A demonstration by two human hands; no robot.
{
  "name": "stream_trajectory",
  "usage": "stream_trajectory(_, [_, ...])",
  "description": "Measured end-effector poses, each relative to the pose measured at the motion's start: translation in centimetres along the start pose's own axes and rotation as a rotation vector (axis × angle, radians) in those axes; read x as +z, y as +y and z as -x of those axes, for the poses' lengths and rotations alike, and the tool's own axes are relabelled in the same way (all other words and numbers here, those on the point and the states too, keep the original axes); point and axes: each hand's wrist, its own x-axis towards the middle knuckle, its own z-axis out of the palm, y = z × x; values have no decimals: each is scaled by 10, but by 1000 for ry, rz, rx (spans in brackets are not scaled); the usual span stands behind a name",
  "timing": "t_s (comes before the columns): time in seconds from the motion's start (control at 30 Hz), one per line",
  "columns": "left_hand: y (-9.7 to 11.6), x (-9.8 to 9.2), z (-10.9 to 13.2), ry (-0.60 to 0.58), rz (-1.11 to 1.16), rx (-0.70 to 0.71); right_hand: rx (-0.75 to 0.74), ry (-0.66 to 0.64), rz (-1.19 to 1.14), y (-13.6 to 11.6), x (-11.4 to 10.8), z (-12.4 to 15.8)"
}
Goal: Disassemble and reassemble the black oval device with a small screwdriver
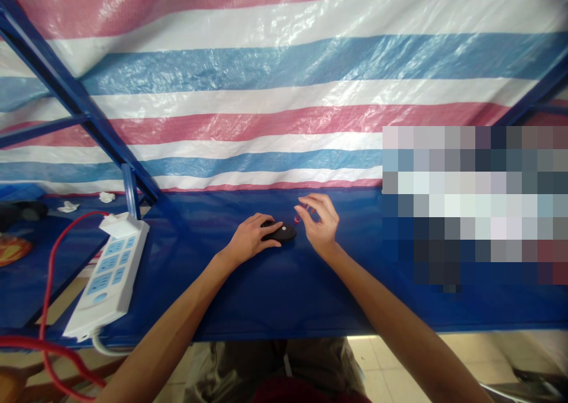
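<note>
A black computer mouse (287, 232), which looks to lie underside up with a pale round spot on it, rests on the blue tabletop (284, 296). My left hand (252, 236) grips its left end, with the fingers over the top and the thumb along the near side. Just right of the mouse, my right hand (323, 221) is raised and pinches a small, thin tool with red parts (297, 219), perhaps a screwdriver. Its lower end points down near the mouse's right end; whether the two touch, I cannot tell. The fingers hide part of the tool.
On the left stands a white power strip (110, 267) with a plug in it and a red cable (49, 261). Blue metal frame bars (89, 119) rise beside it. A striped plastic sheet (266, 113) hangs behind the table. Pixelation hides the right side.
</note>
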Motion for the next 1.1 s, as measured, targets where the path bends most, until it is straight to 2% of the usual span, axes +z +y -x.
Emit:
stream_trajectory(0.13, [0, 1, 0, -4, -2, -1, -40, -40, -12, -1, -1, 1])
stream_trajectory(0.73, [0, -1, 0, -17, -14, -3, -81, -59, -24, -3, 0, 1])
stream_trajectory(1.1, [-1, 0, 0, -3, -2, -2, -11, -91, -19, -1, -1, 0])
